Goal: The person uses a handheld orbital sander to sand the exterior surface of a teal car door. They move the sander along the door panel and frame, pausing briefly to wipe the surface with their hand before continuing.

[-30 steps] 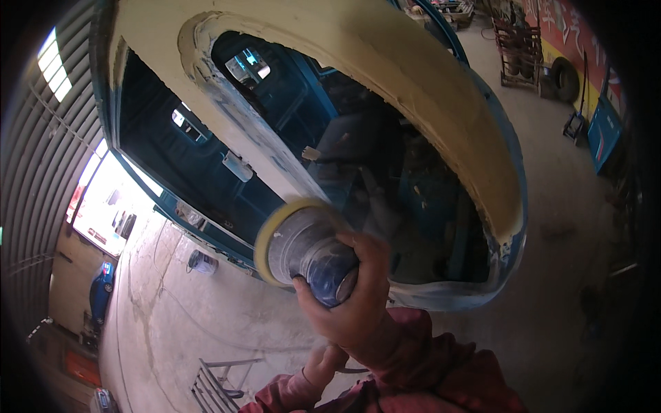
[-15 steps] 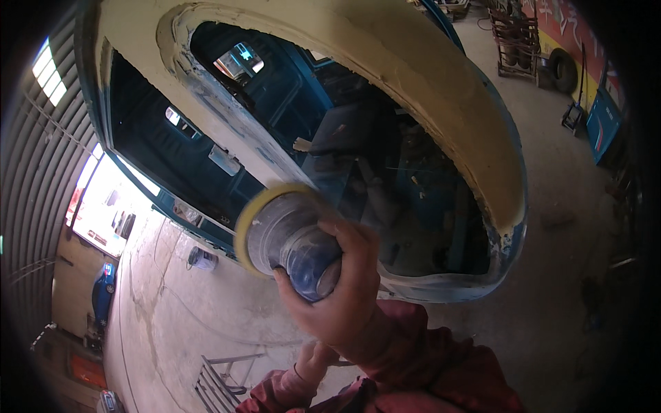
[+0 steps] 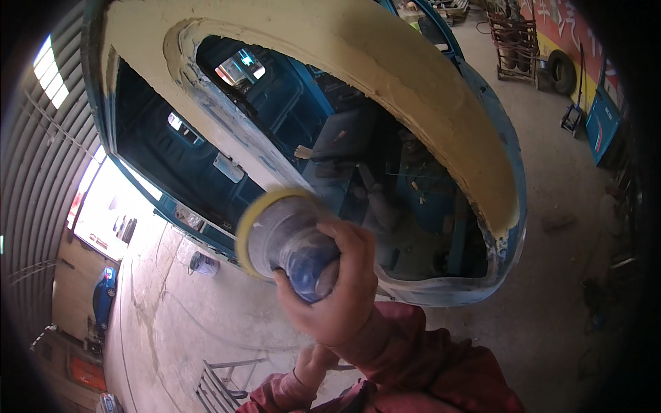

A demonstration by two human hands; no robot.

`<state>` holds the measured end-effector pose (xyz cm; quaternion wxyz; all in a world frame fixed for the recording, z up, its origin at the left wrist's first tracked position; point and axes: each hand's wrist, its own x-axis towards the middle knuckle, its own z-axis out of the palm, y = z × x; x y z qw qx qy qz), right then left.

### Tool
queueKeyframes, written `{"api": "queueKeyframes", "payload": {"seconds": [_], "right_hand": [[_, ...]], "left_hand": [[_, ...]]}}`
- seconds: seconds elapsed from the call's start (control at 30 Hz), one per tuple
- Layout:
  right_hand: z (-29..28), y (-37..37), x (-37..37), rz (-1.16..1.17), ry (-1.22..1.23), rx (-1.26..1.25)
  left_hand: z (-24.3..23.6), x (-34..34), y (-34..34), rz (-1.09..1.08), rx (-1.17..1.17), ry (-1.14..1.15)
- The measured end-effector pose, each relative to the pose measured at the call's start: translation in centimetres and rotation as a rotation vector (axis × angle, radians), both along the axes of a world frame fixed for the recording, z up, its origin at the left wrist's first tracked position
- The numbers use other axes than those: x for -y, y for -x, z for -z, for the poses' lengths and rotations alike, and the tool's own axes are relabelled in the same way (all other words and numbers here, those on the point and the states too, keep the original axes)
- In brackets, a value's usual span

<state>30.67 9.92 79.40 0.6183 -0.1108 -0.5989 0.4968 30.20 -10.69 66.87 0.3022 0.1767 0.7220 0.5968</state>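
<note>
While the right hand [image 3: 345, 296] wraps the sander [image 3: 279, 237] by the pillar's [image 3: 255, 148] lower end, the left hand [image 3: 315, 363] sits below that pillar, its grip impossible to tell. The sander probably feels rigid and weighty, best held by its domed top [image 3: 306, 270]

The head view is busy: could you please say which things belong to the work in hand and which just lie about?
In use: sander in the right hand; cream-and-blue vehicle body.
Apparently idle: bucket; tyre; blue panel.
</note>
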Motion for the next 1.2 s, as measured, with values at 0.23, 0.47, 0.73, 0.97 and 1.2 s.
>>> {"api": "queueKeyframes", "payload": {"seconds": [0.23, 0.47, 0.73, 0.97, 1.2], "right_hand": [[0.6, -0.8, -0.6, 0.06, -0.077, 0.055], [0.1, -0.4, -0.6, 0.021, -0.063, 0.017], [0.4, -0.5, -0.6, 0.01, -0.074, 0.02], [1.1, -0.8, -0.8, -0.003, -0.063, 0.064], [0.9, -0.7, -0.7, 0.009, -0.044, 0.031]], "left_hand": [[-0.2, -0.7, -1.6, 0.008, -0.043, -0.003], [0.8, 0.3, -0.3, 0.066, -0.014, -0.044], [0.0, 0.0, -0.8, 0.085, -0.099, 0.008], [-0.3, -0.6, -1.3, 0.099, -0.067, -0.02], [0.1, -0.4, -1.3, 0.049, 0.02, 0.02]]}}
